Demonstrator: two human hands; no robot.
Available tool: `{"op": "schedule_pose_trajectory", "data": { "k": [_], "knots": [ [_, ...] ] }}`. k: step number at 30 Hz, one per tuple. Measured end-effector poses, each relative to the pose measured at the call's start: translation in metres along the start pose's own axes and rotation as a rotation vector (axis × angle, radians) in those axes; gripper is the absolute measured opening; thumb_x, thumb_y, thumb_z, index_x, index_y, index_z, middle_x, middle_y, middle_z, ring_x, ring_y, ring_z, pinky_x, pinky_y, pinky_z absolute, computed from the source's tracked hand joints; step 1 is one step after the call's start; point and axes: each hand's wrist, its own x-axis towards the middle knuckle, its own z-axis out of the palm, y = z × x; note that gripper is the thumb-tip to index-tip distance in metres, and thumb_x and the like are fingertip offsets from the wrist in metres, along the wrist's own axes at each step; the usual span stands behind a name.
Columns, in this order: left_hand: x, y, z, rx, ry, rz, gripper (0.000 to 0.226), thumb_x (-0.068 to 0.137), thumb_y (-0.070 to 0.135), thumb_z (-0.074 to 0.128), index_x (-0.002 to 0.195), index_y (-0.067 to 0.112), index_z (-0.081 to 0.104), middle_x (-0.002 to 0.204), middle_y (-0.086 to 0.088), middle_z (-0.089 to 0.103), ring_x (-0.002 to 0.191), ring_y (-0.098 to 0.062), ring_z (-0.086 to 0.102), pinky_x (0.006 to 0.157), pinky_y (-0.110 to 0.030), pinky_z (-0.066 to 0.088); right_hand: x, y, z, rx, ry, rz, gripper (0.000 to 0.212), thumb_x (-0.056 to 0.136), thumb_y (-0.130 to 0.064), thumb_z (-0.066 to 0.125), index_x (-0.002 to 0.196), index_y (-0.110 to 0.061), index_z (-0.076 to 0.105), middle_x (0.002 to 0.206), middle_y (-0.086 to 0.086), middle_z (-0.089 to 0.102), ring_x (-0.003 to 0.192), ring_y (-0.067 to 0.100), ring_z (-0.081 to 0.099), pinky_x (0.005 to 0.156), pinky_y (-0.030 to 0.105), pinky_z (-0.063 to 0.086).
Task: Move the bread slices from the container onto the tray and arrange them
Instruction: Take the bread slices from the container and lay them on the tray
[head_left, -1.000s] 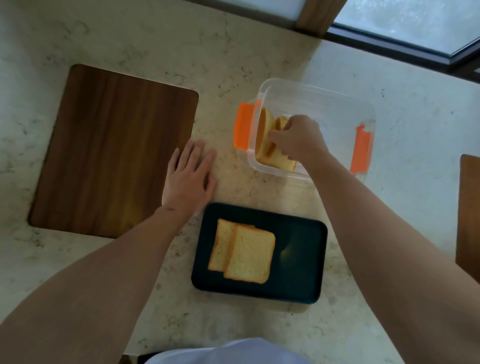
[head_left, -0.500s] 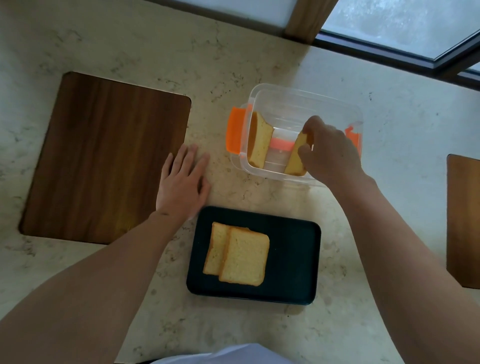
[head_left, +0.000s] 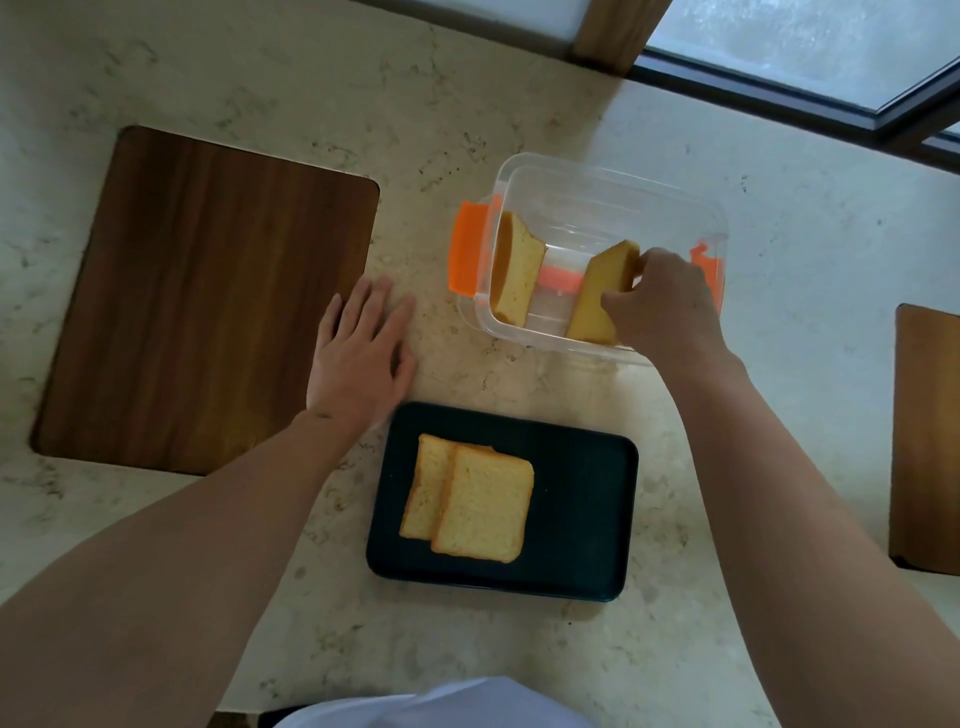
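Observation:
A clear plastic container (head_left: 613, 176) with orange clips stands on the counter behind the dark tray (head_left: 582, 514). Inside it, my right hand (head_left: 662, 306) grips a bread slice (head_left: 600, 296), held tilted near the container's right side. Another slice (head_left: 514, 275) leans upright against the left wall. Two overlapping slices (head_left: 472, 504) lie flat on the left half of the tray. My left hand (head_left: 363, 353) rests flat on the counter, fingers spread, left of the container and just beyond the tray's far left corner.
A large dark wooden board (head_left: 208, 296) lies on the marble counter at the left. Another wooden board (head_left: 930, 441) shows at the right edge. A window frame (head_left: 779, 88) runs along the back right. A white garment (head_left: 441, 706) is at the bottom edge.
My right hand pulled one slice away from the stack at the container's left wall and carried it rightward inside the container. My left hand stayed flat on the counter.

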Motion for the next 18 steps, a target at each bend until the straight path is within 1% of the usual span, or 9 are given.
{"op": "schedule_pose_trajectory", "data": {
  "k": [2,4,6,7,8,10,13,16,18],
  "knots": [
    [0.0,0.001,0.0,0.0,0.0,-0.001,0.057,0.104,0.043,0.026,0.158,0.025,0.027,0.169,-0.009,0.019,0.157,-0.026,0.006,0.125,-0.053,0.011,-0.006,-0.003,-0.007,0.007,0.066,-0.054,0.022,0.089,-0.013,0.06,0.108,-0.004,0.067,0.089,0.008,0.069,0.072,0.017,0.064,0.058,0.025,0.041],
    [0.0,0.0,0.001,-0.002,0.001,-0.003,0.057,0.104,0.043,0.026,0.158,0.025,0.027,0.169,-0.008,0.019,0.157,-0.026,0.006,0.125,-0.052,0.011,-0.021,-0.009,-0.021,0.103,0.192,-0.117,0.024,0.092,-0.02,0.062,0.112,-0.009,0.069,0.085,-0.003,0.066,0.064,-0.002,0.056,0.054,0.009,0.038],
    [0.0,-0.001,0.002,0.003,0.0,-0.003,0.057,0.104,0.044,0.026,0.158,0.026,0.027,0.169,-0.008,0.019,0.157,-0.025,0.005,0.125,-0.052,0.01,-0.05,-0.01,-0.037,0.357,0.279,-0.207,0.021,0.092,-0.026,0.066,0.109,-0.015,0.068,0.082,-0.014,0.065,0.068,-0.007,0.062,0.059,0.003,0.044],
    [0.0,-0.001,0.003,0.005,0.002,-0.001,0.057,0.104,0.044,0.025,0.158,0.026,0.026,0.169,-0.008,0.019,0.157,-0.025,0.006,0.125,-0.052,0.01,-0.067,-0.008,-0.041,0.522,0.258,-0.255,0.017,0.091,-0.027,0.067,0.106,-0.018,0.066,0.083,-0.016,0.066,0.073,-0.005,0.065,0.064,0.007,0.048],
    [0.0,-0.001,0.003,0.005,0.006,0.002,0.057,0.104,0.044,0.025,0.158,0.026,0.026,0.169,-0.008,0.019,0.157,-0.026,0.006,0.125,-0.052,0.01,-0.086,-0.003,-0.041,0.7,0.17,-0.279,0.015,0.091,-0.026,0.069,0.104,-0.02,0.066,0.084,-0.013,0.069,0.079,0.0,0.069,0.068,0.014,0.053],
    [0.001,-0.001,0.004,0.0,0.019,0.006,0.056,0.105,0.045,0.025,0.158,0.027,0.026,0.168,-0.009,0.02,0.157,-0.026,0.008,0.125,-0.051,0.011,-0.121,0.013,-0.025,0.985,-0.113,-0.22,0.015,0.094,-0.024,0.07,0.108,-0.02,0.069,0.097,-0.004,0.075,0.09,0.015,0.073,0.072,0.027,0.061],
    [0.0,-0.001,0.004,0.0,0.038,0.007,0.056,0.105,0.044,0.025,0.157,0.025,0.029,0.166,-0.011,0.026,0.156,-0.028,0.013,0.125,-0.051,0.011,-0.163,0.047,0.026,1.057,-0.427,0.055,0.021,0.097,-0.017,0.068,0.118,-0.016,0.067,0.108,0.002,0.076,0.1,0.026,0.073,0.078,0.031,0.062],
    [0.0,-0.002,0.004,0.003,0.059,0.009,0.056,0.104,0.042,0.028,0.157,0.024,0.03,0.166,-0.012,0.027,0.156,-0.029,0.014,0.125,-0.051,0.011,-0.184,0.08,0.069,1.124,-0.536,0.352,0.023,0.097,-0.014,0.066,0.12,-0.01,0.065,0.109,0.009,0.076,0.101,0.028,0.074,0.075,0.03,0.061],
    [0.0,-0.001,0.004,0.004,0.054,0.011,0.056,0.104,0.041,0.029,0.158,0.024,0.029,0.166,-0.012,0.026,0.156,-0.028,0.013,0.125,-0.05,0.01,-0.188,0.096,0.085,1.035,-0.52,0.405,0.024,0.098,-0.019,0.068,0.12,-0.011,0.068,0.108,0.006,0.078,0.096,0.022,0.076,0.072,0.028,0.061]
  ]
}}
